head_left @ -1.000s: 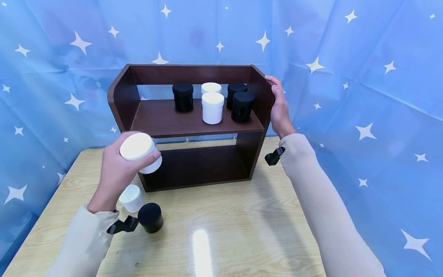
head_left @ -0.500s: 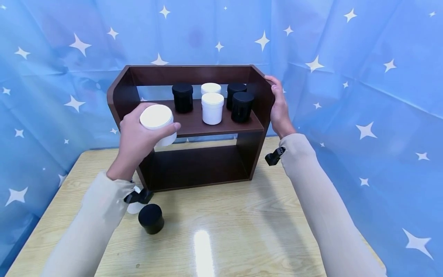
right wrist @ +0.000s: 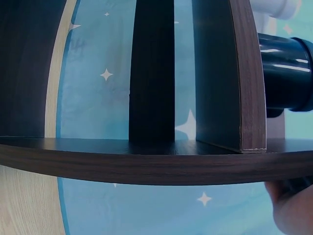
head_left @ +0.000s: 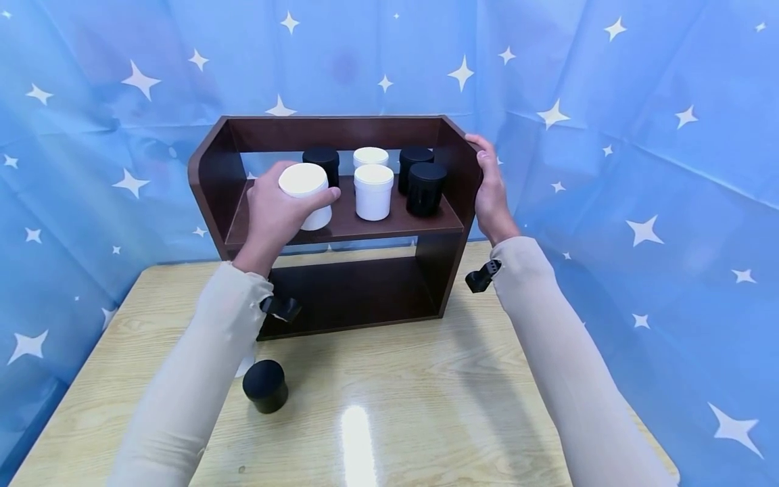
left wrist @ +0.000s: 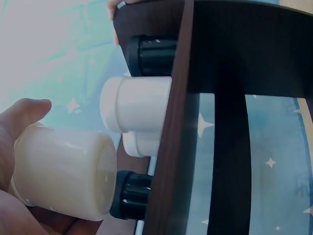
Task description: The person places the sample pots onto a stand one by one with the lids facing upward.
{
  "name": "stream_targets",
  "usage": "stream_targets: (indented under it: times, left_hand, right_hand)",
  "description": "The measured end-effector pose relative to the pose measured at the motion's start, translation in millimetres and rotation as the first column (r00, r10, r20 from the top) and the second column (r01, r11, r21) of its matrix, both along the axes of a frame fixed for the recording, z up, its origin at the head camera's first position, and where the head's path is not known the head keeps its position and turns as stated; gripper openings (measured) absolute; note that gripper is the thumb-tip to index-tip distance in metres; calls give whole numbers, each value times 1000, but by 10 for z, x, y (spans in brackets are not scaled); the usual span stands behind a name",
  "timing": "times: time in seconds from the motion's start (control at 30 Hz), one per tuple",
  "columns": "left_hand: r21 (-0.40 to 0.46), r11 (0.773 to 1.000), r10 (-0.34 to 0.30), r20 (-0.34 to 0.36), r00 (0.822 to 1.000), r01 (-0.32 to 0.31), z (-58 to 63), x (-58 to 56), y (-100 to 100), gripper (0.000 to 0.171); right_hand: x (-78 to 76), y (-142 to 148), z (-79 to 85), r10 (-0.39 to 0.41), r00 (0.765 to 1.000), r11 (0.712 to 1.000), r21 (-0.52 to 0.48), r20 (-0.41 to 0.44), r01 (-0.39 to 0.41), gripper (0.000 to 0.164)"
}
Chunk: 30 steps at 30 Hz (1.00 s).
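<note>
My left hand (head_left: 272,210) grips a white lidded jar (head_left: 306,182) by its sides, thumb across the front. The jar overlaps the front of the upper board in the head view; in the left wrist view its base (left wrist: 105,174) faces that board. My right hand (head_left: 491,193) holds the upper edge of the right side panel of the dark brown shelf (head_left: 335,125). On the upper board stand a black jar (head_left: 322,159), partly hidden by my left hand, a front white jar (head_left: 373,193) with another white jar (head_left: 370,155) behind, a front black jar (head_left: 426,189) and a rear black jar (head_left: 416,159).
Below my left sleeve, a black jar (head_left: 265,385) stands on the wooden table (head_left: 389,379), with a white jar (head_left: 245,363) mostly hidden behind the sleeve. The lower board (head_left: 353,291) lies under the upper one. A blue star-patterned curtain (head_left: 608,203) surrounds the table.
My left hand has carried the white jar up and to the right, from beside the shelf's lower left to the front of the upper board. My right hand has stayed on the side panel.
</note>
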State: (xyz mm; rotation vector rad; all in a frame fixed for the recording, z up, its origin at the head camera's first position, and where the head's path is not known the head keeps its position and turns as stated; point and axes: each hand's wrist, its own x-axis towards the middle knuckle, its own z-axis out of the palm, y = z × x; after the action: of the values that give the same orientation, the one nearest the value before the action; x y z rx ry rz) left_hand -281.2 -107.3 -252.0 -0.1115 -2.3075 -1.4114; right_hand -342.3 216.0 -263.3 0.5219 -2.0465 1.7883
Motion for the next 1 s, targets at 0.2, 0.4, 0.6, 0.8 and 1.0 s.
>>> stream_targets:
  times: [0.2,0.4,0.6,0.8,1.0]
  left_hand:
    - [-20,1000,10,65,998,-9,-36,-191,27,71]
    - [-55,998,30,119,992,-23,-78,-319,12,72]
    - [-62,998,39,157,987,-29,-87,-399,29,76]
    - [-69,997,29,178,984,-17,-64,-456,81,79]
    - [-80,996,42,206,978,-26,-81,-495,133,77]
  right_hand:
    - [34,4,5,-3,1000,1000,7,-8,3,49]
    - [-81,40,-62,9,1000,1000,3,-27,-9,48]
    - [-88,62,-62,12,999,1000,6,-39,-12,48]
    - [-85,78,-49,3,999,1000,3,-43,-3,48]
    - [-92,58,-72,8,999,1000,14,-36,-7,48]
